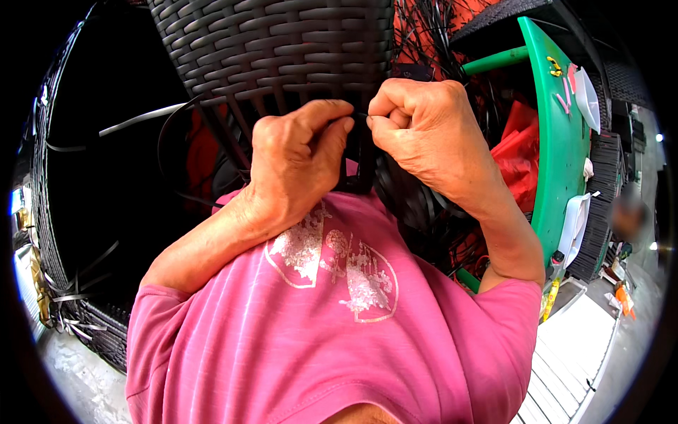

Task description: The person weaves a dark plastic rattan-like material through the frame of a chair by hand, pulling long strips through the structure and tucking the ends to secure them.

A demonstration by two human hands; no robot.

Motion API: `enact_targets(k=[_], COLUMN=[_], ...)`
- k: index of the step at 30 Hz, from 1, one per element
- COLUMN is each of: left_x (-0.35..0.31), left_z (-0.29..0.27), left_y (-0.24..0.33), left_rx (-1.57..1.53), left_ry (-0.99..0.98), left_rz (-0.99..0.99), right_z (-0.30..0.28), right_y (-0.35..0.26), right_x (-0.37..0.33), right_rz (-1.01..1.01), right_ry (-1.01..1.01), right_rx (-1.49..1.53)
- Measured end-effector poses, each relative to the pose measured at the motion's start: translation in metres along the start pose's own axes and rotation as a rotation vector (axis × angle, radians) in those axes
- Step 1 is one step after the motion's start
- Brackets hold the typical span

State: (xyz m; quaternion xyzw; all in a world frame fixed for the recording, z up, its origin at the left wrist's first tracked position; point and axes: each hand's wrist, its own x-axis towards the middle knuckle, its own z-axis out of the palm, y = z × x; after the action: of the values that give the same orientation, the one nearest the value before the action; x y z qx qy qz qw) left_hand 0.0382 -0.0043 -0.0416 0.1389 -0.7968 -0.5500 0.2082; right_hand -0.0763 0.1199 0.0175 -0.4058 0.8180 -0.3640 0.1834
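My left hand [296,152] and my right hand [431,131] are raised close together in front of my chest, thumbs and forefingers pinched. A short bit of black weaving strip [360,114] shows in the narrow gap between the fingertips; most of it is hidden by my fingers. Just beyond them rises a dark woven wicker panel [275,49], its near edge ending in bare upright strands. A thin dark strand [159,141] loops out to the left of my left wrist.
At the right stands a green plastic table [561,162], bearing white trays [577,219] and small yellow and pink pieces. Beneath it lies a red plastic bag [519,148]. Loose black strips [431,28] lie at the far right of the panel. Large dark wickerwork [53,212] stands left.
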Motion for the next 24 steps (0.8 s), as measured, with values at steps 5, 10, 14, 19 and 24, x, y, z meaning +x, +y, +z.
enact_targets(k=[5, 10, 14, 19, 24], left_x=[-0.002, 0.01, 0.014, 0.013, 0.002], left_z=[0.001, 0.01, 0.018, 0.013, 0.005], left_y=[0.004, 0.007, 0.007, 0.003, -0.002], left_rx=[-0.019, -0.074, -0.167, -0.297, -0.045], left_ry=[-0.111, -0.019, -0.015, -0.081, -0.032], left_rz=[-0.082, -0.079, -0.108, -0.173, 0.052], right_z=[-0.006, -0.001, -0.001, -0.006, -0.012], right_y=[0.005, 0.005, 0.009, 0.011, 0.017], right_x=[-0.008, -0.011, -0.008, 0.0, 0.003], right_rz=[-0.082, -0.13, -0.164, -0.108, -0.136], right_ry=[0.105, 0.182, 0.169, 0.051, -0.037], right_rx=[-0.132, -0.214, -0.27, -0.187, -0.204])
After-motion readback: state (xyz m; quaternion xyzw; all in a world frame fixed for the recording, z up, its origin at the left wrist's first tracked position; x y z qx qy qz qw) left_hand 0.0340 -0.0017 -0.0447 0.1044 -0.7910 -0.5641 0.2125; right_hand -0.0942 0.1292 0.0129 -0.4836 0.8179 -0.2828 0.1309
